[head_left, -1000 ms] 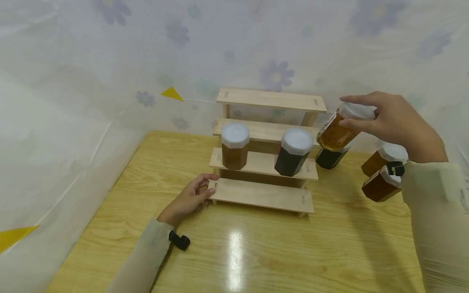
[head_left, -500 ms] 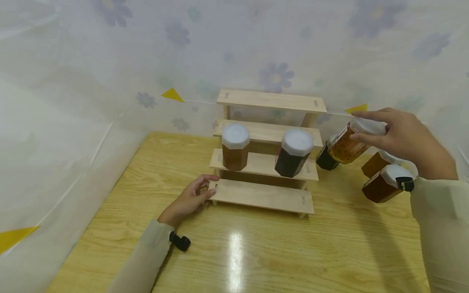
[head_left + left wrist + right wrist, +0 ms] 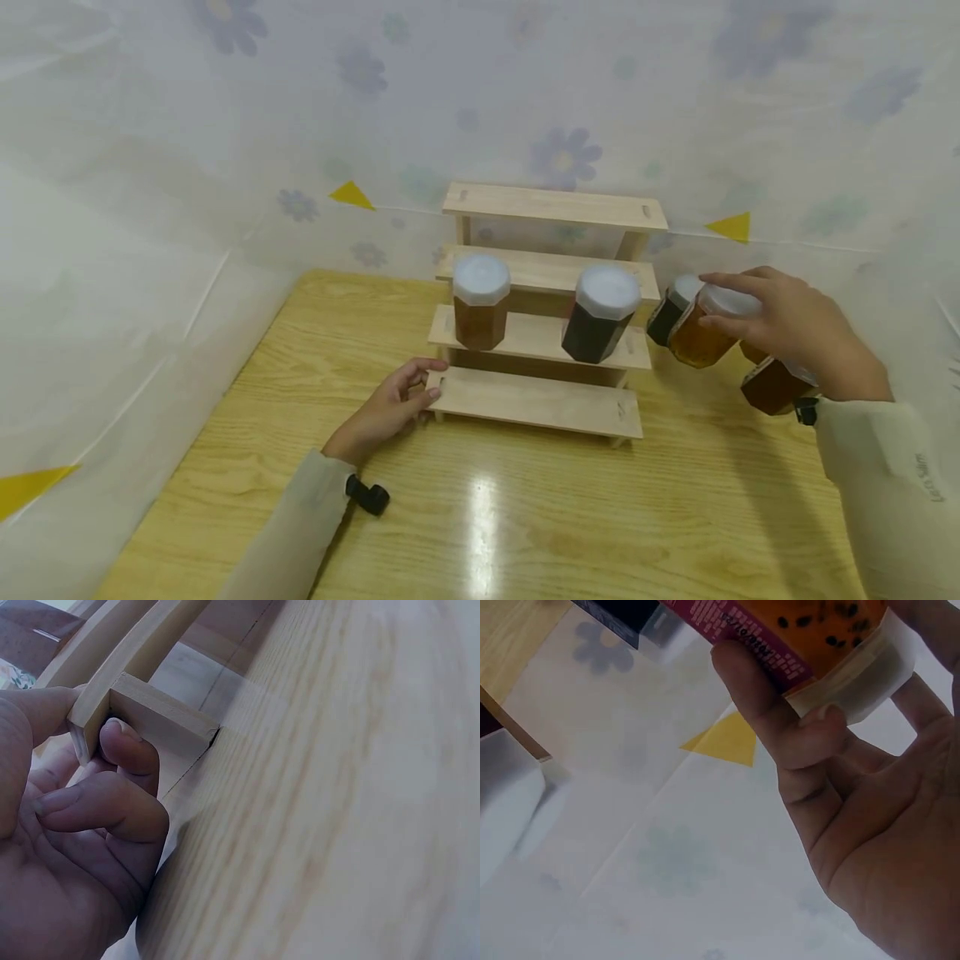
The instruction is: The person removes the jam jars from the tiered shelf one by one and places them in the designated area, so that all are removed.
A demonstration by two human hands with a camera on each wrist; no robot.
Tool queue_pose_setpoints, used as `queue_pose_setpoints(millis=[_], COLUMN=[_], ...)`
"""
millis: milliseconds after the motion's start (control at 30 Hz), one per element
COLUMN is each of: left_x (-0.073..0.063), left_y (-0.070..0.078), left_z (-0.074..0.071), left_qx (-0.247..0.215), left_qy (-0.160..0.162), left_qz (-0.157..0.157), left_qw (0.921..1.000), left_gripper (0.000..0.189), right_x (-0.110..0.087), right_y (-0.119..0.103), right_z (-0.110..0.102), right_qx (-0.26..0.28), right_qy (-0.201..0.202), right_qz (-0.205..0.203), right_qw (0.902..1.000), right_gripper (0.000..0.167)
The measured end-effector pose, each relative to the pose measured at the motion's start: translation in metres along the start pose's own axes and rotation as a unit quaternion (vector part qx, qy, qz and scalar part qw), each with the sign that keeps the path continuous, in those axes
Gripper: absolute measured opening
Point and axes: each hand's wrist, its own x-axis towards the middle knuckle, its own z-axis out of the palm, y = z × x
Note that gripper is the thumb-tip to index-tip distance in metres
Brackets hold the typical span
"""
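My right hand [image 3: 806, 325] grips an amber jar [image 3: 697, 333] round its white lid, right of the stand. In the right wrist view the jar's contents [image 3: 821, 622] look orange with dark seeds, beside a pink label. Thumb and fingers of my left hand [image 3: 382, 414] pinch the left end of the lowest step of a wooden stepped stand [image 3: 536, 402]. On the second step from the bottom stand a brown jar [image 3: 480, 323] at left and a dark jar [image 3: 596, 332] at right, both white-lidded.
Close behind the held jar is another dark jar [image 3: 662, 323]. A dark brown jar [image 3: 772, 386] sits on the wood-grain table [image 3: 555, 508] by my right wrist, with an amber jar mostly hidden behind my hand. A flower-patterned sheet [image 3: 562, 100] hangs behind the stand.
My right hand has lowered the amber jar, first rightward, then slightly back left, beside the dark jar at the stand's right. The left hand stays on the lowest step.
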Motion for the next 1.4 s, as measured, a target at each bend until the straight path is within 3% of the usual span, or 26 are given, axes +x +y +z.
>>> queue_pose_setpoints(millis=[267,567,933,1400], left_x=[0.001,0.0,-0.001,-0.002], left_y=[0.0,0.001,0.001,0.003], left_z=[0.0,0.001,0.0,0.001], left_qx=[0.001,0.007,0.009,0.009], left_qy=[0.002,0.002,0.002,-0.001], left_qz=[-0.003,0.0,0.0,-0.004], left_qw=[1.0,1.0,1.0,1.0], left_gripper=[0.042,0.043,0.042,0.041], right_x=[-0.002,-0.004,-0.006,-0.01], right_y=[0.004,0.011,0.017,0.014], right_z=[0.024,0.051,0.073,0.08], right_qx=[0.008,-0.014,0.002,-0.003], right_qy=[0.004,0.059,0.049,0.084], right_qz=[-0.02,-0.036,-0.022,-0.033], right_qw=[0.9998,0.9975,0.9985,0.9959], right_gripper=[0.066,0.06,0.065,0.064])
